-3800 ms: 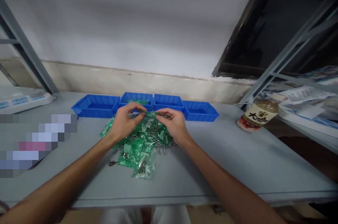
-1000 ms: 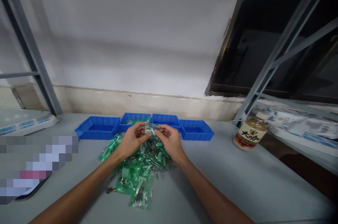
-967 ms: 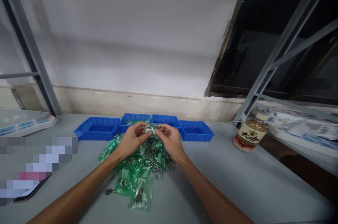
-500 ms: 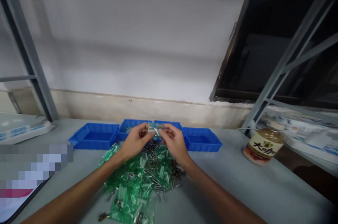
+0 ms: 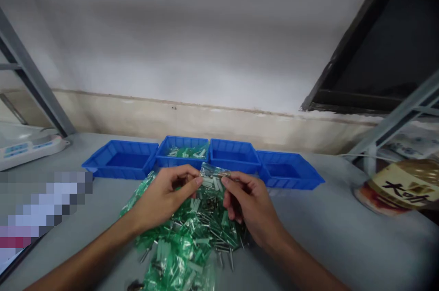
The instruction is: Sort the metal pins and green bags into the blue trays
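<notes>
A small clear-green plastic packet (image 5: 213, 176) of metal pins is pinched between both hands above the table. My left hand (image 5: 161, 199) grips its left edge with thumb and fingertips. My right hand (image 5: 252, 206) grips its right edge, fingers curled. Under the hands lies a heap of green packets and loose metal pins (image 5: 187, 240). Behind them stands a row of blue bins (image 5: 236, 156); the second bin from the left (image 5: 181, 150) holds a few green packets.
A brown drink bottle (image 5: 398, 186) lies at the right on the grey table (image 5: 343, 236). A white scale (image 5: 24, 149) sits far left beside a metal rack post (image 5: 30, 81). A blurred patch covers the left edge. The wall rises behind the bins.
The camera has dipped and come closer. Both hands keep the same packet and have drawn it a little nearer to me, off the bins and over the heap.
</notes>
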`<action>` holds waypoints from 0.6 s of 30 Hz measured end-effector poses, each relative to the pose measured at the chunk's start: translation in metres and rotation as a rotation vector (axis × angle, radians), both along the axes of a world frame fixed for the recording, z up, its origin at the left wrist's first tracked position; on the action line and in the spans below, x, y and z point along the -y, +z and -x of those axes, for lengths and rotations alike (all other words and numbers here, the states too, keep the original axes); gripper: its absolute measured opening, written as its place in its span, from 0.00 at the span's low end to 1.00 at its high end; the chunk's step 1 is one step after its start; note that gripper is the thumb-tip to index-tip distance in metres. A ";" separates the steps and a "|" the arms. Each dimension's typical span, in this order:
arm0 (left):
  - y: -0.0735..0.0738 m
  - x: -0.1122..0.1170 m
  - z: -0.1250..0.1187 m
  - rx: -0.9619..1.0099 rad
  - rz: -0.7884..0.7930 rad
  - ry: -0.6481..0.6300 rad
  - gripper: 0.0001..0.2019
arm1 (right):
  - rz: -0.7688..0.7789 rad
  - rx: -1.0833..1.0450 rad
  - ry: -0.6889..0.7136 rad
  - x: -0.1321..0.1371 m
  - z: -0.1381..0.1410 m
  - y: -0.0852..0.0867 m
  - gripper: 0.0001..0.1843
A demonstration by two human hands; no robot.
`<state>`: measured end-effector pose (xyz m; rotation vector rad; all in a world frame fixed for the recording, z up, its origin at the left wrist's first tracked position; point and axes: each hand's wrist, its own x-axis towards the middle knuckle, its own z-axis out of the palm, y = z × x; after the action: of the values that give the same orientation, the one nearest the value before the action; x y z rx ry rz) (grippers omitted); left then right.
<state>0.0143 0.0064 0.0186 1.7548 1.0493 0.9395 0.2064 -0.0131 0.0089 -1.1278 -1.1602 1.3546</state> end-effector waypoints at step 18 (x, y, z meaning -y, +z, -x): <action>-0.006 0.007 -0.008 -0.002 -0.117 0.092 0.10 | -0.122 -0.070 -0.048 0.010 -0.011 -0.005 0.12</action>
<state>0.0226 -0.0010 0.0125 1.8156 1.1039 1.0760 0.2172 -0.0236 0.0039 -1.0068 -1.1425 1.2598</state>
